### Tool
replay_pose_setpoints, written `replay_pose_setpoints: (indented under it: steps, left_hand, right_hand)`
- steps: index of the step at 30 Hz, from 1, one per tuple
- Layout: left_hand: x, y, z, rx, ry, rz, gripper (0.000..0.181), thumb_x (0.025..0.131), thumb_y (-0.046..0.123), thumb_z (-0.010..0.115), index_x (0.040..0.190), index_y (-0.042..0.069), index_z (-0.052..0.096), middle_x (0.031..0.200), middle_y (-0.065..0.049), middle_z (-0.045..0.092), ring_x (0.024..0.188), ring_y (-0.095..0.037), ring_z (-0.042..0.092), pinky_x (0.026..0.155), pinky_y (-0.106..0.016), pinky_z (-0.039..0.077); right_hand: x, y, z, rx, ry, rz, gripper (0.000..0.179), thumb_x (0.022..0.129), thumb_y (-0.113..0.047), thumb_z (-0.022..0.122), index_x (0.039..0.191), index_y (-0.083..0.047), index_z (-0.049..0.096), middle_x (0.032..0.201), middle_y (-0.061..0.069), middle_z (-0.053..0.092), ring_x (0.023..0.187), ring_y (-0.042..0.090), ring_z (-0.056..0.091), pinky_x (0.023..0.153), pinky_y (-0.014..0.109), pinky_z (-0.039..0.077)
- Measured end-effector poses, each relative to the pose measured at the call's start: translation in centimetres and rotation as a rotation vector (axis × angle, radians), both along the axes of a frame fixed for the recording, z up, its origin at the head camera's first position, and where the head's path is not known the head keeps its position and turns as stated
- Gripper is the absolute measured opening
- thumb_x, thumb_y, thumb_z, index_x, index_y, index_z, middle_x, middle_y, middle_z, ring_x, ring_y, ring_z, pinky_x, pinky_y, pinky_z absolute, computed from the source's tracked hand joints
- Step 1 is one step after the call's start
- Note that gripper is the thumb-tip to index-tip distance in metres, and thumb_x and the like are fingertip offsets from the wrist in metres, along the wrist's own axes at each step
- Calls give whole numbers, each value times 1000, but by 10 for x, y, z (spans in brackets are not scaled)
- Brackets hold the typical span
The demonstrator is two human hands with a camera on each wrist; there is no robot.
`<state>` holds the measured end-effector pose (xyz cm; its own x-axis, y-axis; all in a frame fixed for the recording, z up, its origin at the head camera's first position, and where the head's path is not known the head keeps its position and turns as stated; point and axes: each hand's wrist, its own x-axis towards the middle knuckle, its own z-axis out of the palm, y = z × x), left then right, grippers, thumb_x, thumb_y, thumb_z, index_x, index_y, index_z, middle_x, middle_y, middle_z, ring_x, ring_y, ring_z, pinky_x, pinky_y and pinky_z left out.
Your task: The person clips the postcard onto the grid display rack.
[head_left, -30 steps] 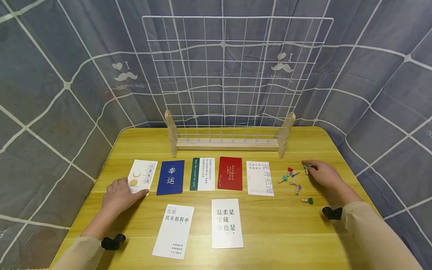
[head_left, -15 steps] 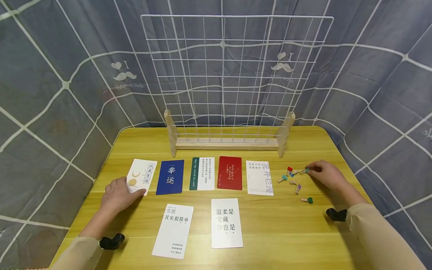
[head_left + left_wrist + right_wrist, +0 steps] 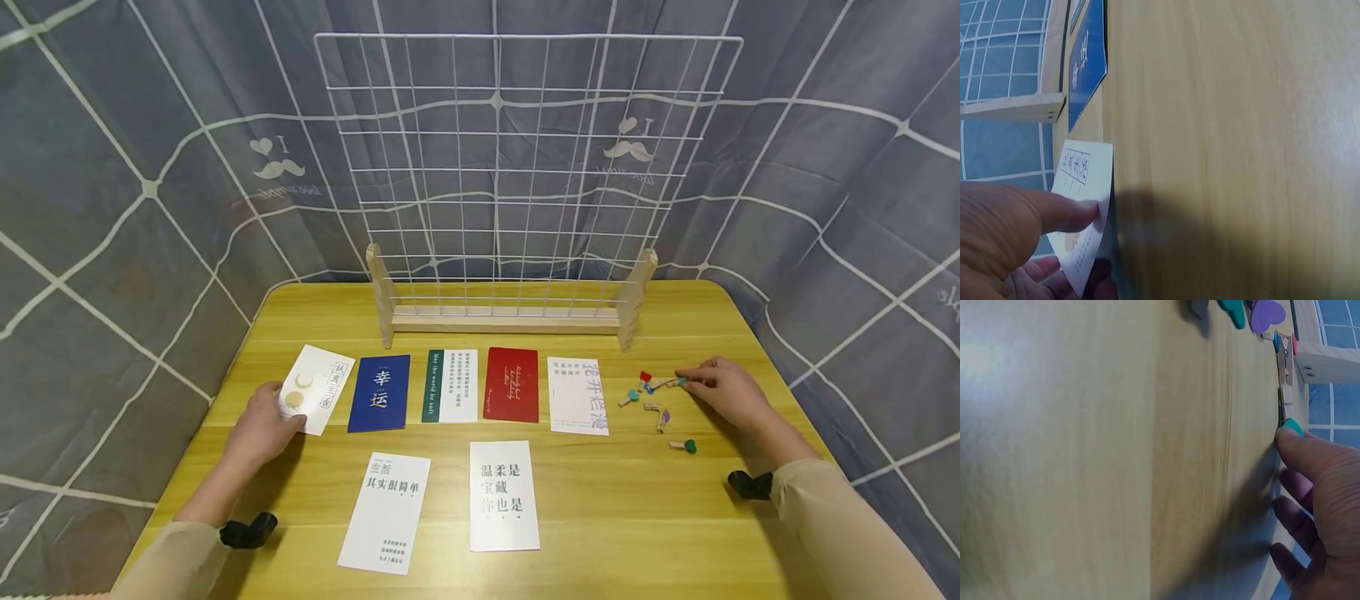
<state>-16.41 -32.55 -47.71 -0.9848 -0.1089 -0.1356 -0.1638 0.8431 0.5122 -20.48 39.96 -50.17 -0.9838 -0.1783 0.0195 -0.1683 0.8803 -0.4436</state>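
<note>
My left hand (image 3: pixel 262 425) pinches the lower left corner of a white card (image 3: pixel 318 379) printed with a gold moon. In the left wrist view the thumb lies on the face of the card (image 3: pixel 1094 165) and the fingers are behind it; the card is tilted up off the table. On the right, my right hand (image 3: pixel 729 392) pinches the teal heart end of a small wooden clothespin (image 3: pixel 675 382) between thumb and forefinger. Several other clothespins with coloured hearts lie beside it, among them a green one (image 3: pixel 684 446) and a purple one (image 3: pixel 663 421).
A white wire grid (image 3: pixel 525 167) stands in a wooden base (image 3: pixel 506 320) at the back. Lying in a row are a blue card (image 3: pixel 378 393), a green-and-white card (image 3: pixel 453 386), a red card (image 3: pixel 512 385) and a white card (image 3: pixel 577 396). Two white cards (image 3: pixel 386 517) (image 3: pixel 504 500) lie nearer.
My left hand has tilted the moon card and raised its edge. The right hand has moved the teal clothespin slightly, turning it toward the other clothespins.
</note>
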Motion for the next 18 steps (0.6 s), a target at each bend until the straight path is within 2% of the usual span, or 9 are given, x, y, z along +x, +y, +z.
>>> replay_pose_setpoints:
  steps: [3, 13, 18]
  left_hand:
    - [-1, -3, 1, 50, 4, -11, 76, 91, 8, 64, 143, -27, 22, 128, -47, 43, 111, -52, 51, 89, -62, 43]
    - [-2, -5, 2, 47, 10, -31, 69, 91, 5, 61, 142, -28, 28, 127, -46, 46, 107, -48, 52, 89, -61, 44]
    - [0, -6, 4, 81, 1, -2, 63, 98, 9, 54, 144, -25, 28, 133, -45, 43, 117, -53, 48, 95, -63, 41]
  right_hand:
    - [0, 1, -2, 9, 19, 3, 34, 102, -20, 66, 130, -2, 70, 94, 7, 57, 77, 20, 48, 65, 34, 39]
    - [5, -1, -5, 81, 96, 18, 33, 102, -18, 66, 129, -1, 70, 92, 5, 55, 75, 19, 46, 64, 34, 36]
    - [8, -3, -3, 76, 92, 2, 32, 101, -17, 67, 128, 0, 71, 94, 7, 57, 76, 20, 48, 64, 35, 37]
